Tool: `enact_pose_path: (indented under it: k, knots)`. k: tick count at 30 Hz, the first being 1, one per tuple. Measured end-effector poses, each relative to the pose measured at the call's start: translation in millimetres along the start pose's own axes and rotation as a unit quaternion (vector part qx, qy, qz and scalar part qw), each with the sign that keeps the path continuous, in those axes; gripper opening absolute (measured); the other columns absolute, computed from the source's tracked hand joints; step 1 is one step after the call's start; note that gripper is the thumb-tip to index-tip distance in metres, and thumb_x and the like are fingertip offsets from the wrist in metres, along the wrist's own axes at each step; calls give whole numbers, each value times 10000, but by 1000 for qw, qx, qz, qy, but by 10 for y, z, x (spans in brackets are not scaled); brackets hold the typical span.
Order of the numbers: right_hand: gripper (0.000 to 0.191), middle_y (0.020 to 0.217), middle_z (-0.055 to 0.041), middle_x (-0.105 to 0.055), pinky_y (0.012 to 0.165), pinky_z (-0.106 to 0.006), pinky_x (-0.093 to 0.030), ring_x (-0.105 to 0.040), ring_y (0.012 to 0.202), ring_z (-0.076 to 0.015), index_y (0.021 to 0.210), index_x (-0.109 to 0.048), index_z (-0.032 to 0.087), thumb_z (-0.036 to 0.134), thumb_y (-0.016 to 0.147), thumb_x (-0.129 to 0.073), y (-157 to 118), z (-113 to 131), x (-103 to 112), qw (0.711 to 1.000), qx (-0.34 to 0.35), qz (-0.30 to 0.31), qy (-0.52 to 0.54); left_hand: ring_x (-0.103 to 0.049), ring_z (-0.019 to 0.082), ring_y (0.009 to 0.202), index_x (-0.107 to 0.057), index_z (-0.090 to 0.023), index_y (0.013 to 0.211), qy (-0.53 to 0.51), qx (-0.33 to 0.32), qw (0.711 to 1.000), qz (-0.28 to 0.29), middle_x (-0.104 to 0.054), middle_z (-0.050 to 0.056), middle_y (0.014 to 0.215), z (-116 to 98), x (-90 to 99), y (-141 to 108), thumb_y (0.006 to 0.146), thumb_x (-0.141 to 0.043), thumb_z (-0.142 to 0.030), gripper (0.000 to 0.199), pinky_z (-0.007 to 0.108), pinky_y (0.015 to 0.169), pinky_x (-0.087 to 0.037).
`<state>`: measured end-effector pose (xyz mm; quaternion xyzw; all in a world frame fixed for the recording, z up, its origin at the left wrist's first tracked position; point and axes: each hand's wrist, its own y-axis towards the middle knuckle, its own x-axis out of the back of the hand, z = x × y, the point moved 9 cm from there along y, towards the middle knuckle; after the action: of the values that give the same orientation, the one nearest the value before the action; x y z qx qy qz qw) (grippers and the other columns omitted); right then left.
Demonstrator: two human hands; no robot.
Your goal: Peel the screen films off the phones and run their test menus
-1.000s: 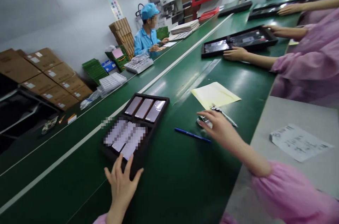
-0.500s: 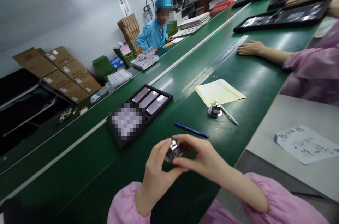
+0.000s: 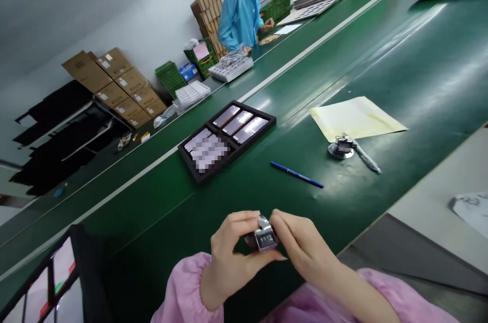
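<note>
A small chrome tally counter (image 3: 265, 235), with a number window on its face, is held above the green bench near the front. My left hand (image 3: 234, 249) is closed around it, fingers over the top and thumb underneath. On the counter's right side, my right hand (image 3: 299, 239) is closed, its fingertips pinched at the edge; they cover whatever part they grip. Beyond my hands lies a blue pen (image 3: 296, 174). To the right, a similar metal device on a round base (image 3: 341, 147) stands beside a white pen (image 3: 366, 156).
A yellowish paper sheet (image 3: 358, 117) lies behind the white pen. Black trays of phone-like panels stand at centre (image 3: 275, 120) and at lower left (image 3: 86, 262). Across the bench is a person in blue (image 3: 239, 10), near stacked white trays (image 3: 232, 66).
My view has swung rightward and down, bringing the lower-left tray in. The counter has turned so its number window faces me, and my right hand's fingers have drawn together at its side.
</note>
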<state>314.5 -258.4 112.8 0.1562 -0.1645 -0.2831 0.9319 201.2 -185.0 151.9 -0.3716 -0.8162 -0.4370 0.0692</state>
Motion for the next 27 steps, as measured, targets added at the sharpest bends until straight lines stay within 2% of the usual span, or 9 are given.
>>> enact_pose_path:
  k: [2, 5, 8, 10, 11, 15, 19, 27]
  knots:
    - [569, 527, 45, -433, 441, -220, -348, -389, 453, -87, 639, -377, 228, 475, 1139, -266, 13, -37, -55, 999, -14, 33, 23, -789, 212, 1025, -669, -235, 1212, 2, -9, 1000, 18, -765, 54, 1110, -9, -7, -8, 734, -968, -362, 577, 301, 900, -689]
    - [586, 561, 34, -507, 478, -210, -377, -461, 485, -83, 651, -471, 212, 513, 1128, -315, -6, 4, 22, 999, 6, 46, 15, -781, 207, 1022, -608, -268, 1355, -42, 25, 998, 30, -733, 56, 1160, 85, 14, -25, 766, -945, -378, 687, 291, 826, -700]
    - [432, 742, 3, -619, 582, -216, -449, -581, 621, -100, 906, -639, 212, 470, 1126, -370, -65, 169, 151, 994, 86, 35, -52, -764, 206, 1063, -582, -303, 1412, -61, 15, 998, 30, -696, 57, 1217, 98, 47, -19, 786, -934, -342, 720, 307, 833, -703]
    - [276, 822, -6, -639, 616, -222, -470, -610, 671, -108, 1074, -621, 222, 351, 1127, -383, -114, 266, 174, 984, 135, 35, -109, -756, 199, 1068, -621, -298, 1373, -54, -7, 998, 34, -690, 54, 1217, 60, 56, 7, 780, -937, -341, 673, 308, 863, -698]
    - [218, 833, -5, -632, 611, -224, -468, -603, 668, -109, 1098, -595, 226, 299, 1120, -391, -133, 290, 168, 980, 148, 37, -130, -756, 194, 1060, -634, -293, 1359, -51, -13, 998, 36, -691, 52, 1210, 44, 55, 24, 775, -939, -348, 661, 305, 868, -695]
    - [176, 789, 15, -555, 553, -234, -421, -531, 601, -108, 1023, -519, 234, 221, 1105, -364, -152, 285, 101, 972, 159, 47, -165, -769, 189, 1017, -646, -287, 1353, -48, -22, 998, 33, -715, 51, 1170, -2, 46, 82, 770, -940, -374, 659, 296, 856, -695]
    - [260, 770, 16, -520, 541, -245, -404, -500, 590, -110, 949, -495, 237, 264, 1125, -306, -135, 225, 50, 976, 142, 59, -151, -783, 195, 1006, -653, -283, 1340, -40, -29, 998, 28, -734, 50, 1141, -17, 38, 104, 787, -925, -392, 626, 295, 855, -697]
    - [299, 800, 20, -495, 563, -244, -401, -493, 616, -103, 948, -488, 234, 323, 1143, -280, -143, 139, 36, 985, 112, 66, -113, -786, 183, 1012, -657, -244, 1297, -16, -45, 998, 38, -738, 39, 1123, -9, -5, 137, 789, -925, -404, 597, 274, 877, -688]
